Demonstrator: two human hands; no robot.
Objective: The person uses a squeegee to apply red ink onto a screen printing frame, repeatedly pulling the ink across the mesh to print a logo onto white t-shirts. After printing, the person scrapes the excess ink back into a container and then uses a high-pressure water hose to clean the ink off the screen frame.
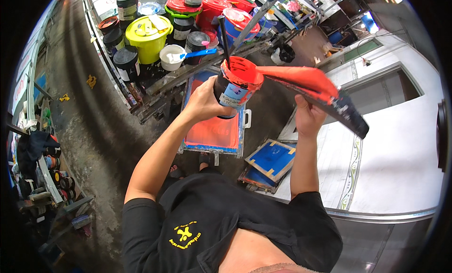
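My left hand [203,101] grips a black tub [231,96] with red ink smeared inside and over its rim; a thin black stick [222,28] stands in it. My right hand [308,115] holds a long black squeegee [351,120] thickly coated with red ink, its left end at the tub's rim and its right end lower. Beneath the tub, a blue-edged screen frame [209,139] lies with red ink spread over it, partly hidden by my left arm and the tub.
Tubs and buckets [148,40] crowd a metal rack at the top. Stacked blue screens [268,162] lie lower right beside white panels [391,146]. A shelf of ink tubs [59,176] lines the left. A dark bag [285,54] sits on the floor at the back.
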